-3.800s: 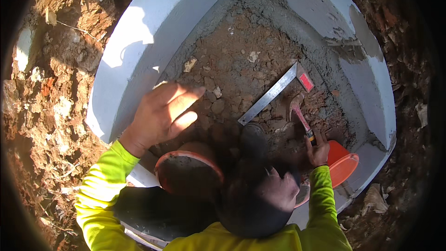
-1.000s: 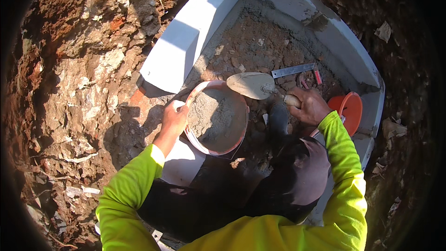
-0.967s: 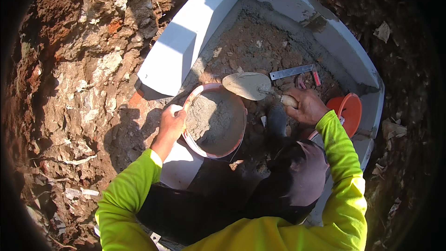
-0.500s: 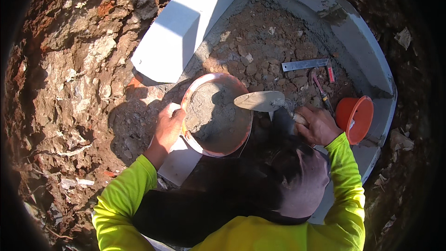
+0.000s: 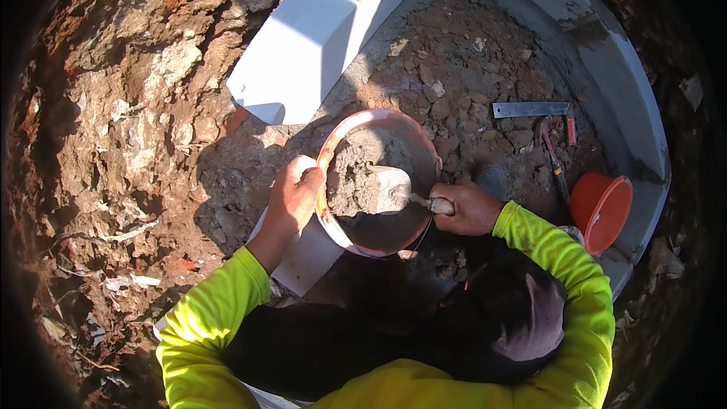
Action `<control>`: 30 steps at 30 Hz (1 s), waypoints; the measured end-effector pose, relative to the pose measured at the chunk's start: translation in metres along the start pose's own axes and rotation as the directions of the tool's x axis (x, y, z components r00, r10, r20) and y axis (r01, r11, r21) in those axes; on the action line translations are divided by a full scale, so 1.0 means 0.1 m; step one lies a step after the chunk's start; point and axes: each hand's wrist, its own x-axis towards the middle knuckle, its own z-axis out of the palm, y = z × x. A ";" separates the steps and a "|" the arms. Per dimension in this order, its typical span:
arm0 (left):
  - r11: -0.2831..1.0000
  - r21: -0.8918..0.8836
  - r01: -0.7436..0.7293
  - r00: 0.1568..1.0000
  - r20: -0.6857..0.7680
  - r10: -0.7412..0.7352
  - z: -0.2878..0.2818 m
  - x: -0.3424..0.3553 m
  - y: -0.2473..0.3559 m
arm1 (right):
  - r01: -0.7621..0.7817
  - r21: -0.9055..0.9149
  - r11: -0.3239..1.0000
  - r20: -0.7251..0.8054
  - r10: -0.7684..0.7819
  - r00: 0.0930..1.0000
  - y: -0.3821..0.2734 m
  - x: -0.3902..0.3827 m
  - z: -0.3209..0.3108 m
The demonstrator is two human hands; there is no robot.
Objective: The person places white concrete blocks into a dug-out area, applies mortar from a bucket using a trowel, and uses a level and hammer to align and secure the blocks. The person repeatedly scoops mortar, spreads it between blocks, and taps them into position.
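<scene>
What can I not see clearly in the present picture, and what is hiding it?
In the head view:
- Trowel: front of the blade, covered by mortar.
- Bucket: its inside bottom, under the mortar.
- Boot: partly hidden behind the right hand.
- Pale block on the left: upper end, cut off by the top edge.

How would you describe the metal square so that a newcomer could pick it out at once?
Find the pale wall curving down the picture's right side. On the brown ground inside it, beyond the tilted orange bucket, lies the metal square. Unlike the hammer-like tool beside it, it is L-shaped, with a flat silvery blade.
</scene>
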 end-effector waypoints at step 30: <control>0.049 0.807 -0.588 0.443 0.271 0.854 0.40 1.22 2.16 | 0.484 0.461 0.743 -0.887 0.384 0.256 0.84 2.20 -2.21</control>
